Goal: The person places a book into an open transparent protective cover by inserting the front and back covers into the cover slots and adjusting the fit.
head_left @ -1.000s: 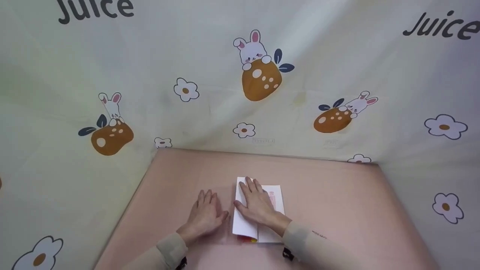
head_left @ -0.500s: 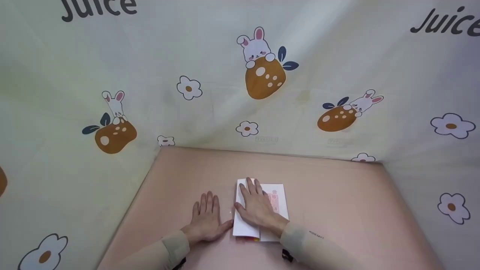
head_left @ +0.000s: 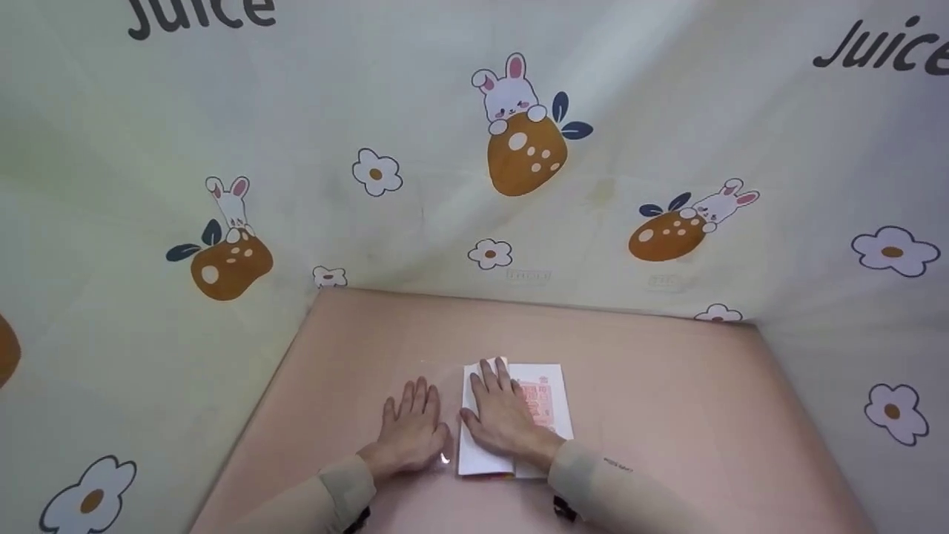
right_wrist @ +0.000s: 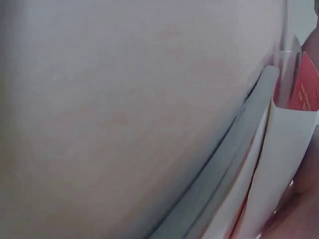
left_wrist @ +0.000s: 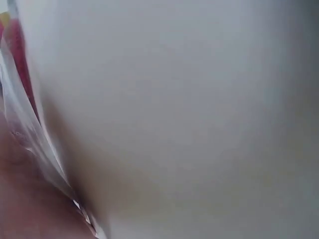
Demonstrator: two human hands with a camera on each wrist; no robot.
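A white booklet (head_left: 562, 445) lies on the table, pink print on its right side and a white flap (head_left: 480, 463) over its left. My right hand (head_left: 504, 415) presses flat on the flap, fingers straight and pointing away. To the left, my left hand (head_left: 408, 434) rests palm down, fingers extended, its thumb beside a clear plastic sheet (head_left: 445, 458) that glints along the booklet's left edge. From the right wrist, a red panel with gold lettering (right_wrist: 305, 87) shows behind the white layers. Crinkled clear plastic (left_wrist: 37, 139) runs beside the hand in the left wrist view.
The pink table (head_left: 667, 400) reaches back to a pale curtain (head_left: 415, 222) printed with rabbits, fruit and flowers. The curtain also hangs along both sides.
The right hand and the flap have shifted slightly left, and more pink print shows. The left thumb has drawn in from the booklet's edge; a plastic glint now shows there.
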